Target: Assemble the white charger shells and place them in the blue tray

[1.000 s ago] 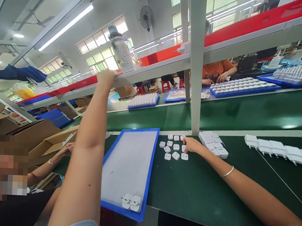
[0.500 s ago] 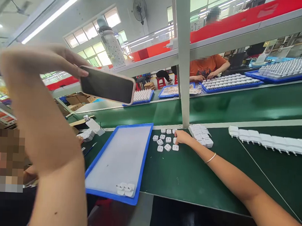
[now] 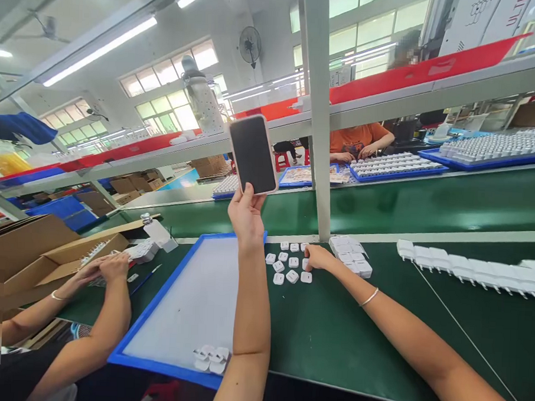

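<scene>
The left arm (image 3: 253, 318) stretches up and forward, wrist (image 3: 250, 242) nearly straight; the left grip (image 3: 248, 219) is clasped, thumb (image 3: 248, 194) in front. The right arm (image 3: 407, 331) slants in low from the right, the right grip (image 3: 320, 258) palm down, fingers (image 3: 308, 256) curled downward.

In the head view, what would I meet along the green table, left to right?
Open cardboard box, blue-rimmed tray, small white squares, the person's right hand, cluster of white blocks, long row of white pieces.

Phone screen (image 3: 254, 152) — smooth, glassy.
</scene>
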### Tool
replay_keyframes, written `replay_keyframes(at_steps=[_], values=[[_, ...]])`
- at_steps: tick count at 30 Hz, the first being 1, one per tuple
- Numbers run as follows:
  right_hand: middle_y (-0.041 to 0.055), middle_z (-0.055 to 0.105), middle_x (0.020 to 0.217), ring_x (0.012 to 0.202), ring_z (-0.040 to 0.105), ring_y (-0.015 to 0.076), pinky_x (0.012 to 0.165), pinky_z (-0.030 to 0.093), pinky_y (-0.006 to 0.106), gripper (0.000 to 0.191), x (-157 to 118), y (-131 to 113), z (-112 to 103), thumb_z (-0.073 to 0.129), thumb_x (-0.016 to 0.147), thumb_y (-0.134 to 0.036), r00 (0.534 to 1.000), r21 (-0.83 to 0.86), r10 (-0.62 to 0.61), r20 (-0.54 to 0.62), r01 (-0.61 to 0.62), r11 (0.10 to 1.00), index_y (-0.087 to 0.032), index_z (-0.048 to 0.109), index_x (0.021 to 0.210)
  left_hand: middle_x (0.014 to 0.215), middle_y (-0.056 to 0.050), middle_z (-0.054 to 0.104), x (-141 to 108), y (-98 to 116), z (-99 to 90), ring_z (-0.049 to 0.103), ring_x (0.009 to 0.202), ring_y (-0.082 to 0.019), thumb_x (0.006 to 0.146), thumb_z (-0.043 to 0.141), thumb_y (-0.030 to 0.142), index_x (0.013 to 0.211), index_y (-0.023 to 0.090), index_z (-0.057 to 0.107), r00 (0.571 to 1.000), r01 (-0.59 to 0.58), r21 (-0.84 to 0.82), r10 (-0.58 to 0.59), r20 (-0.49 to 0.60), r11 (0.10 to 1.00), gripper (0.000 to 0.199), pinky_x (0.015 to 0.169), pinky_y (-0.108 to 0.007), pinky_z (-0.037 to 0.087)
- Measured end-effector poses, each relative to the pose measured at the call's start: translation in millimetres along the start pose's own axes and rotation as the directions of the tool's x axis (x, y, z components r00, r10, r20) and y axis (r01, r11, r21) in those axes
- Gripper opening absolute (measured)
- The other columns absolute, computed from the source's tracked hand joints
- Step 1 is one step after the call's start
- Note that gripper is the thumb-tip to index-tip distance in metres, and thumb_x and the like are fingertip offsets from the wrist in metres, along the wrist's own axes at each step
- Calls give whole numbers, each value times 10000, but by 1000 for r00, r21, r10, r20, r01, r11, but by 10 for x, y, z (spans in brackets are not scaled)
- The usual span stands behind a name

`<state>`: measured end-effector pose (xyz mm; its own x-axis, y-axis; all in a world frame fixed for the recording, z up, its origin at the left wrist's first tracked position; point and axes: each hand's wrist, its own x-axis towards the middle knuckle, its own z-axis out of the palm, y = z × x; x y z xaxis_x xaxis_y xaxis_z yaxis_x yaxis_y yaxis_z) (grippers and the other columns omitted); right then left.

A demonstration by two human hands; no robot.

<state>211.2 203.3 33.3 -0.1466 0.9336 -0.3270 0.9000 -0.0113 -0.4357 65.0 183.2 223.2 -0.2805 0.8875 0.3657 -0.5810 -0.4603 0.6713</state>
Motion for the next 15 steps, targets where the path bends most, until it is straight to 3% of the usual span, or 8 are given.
replay_keyframes(at_steps=[6,15], values=[[94,618,1223,1044,637,221,881,552,432,331,21,30,18,607,947,-329,1000,4,-10,8,10,1000,-153,589,1227,885,-42,766,20,-177,-184,717,732,-108,764,759,198,832,155,742,1000,-5,-8,5,-6,1000,81,742,-216,579],[92,626,1205,1025,642,215,872,555,425,329,49,103,44,603,949,-333,1000,15,-9,24,9,1000,-153,590,1225,905,-48,762,67,-284,-216,730,830,-138,759,784,252,867,141,747,999,32,-26,-33,-29,999,159,828,-243,566]])
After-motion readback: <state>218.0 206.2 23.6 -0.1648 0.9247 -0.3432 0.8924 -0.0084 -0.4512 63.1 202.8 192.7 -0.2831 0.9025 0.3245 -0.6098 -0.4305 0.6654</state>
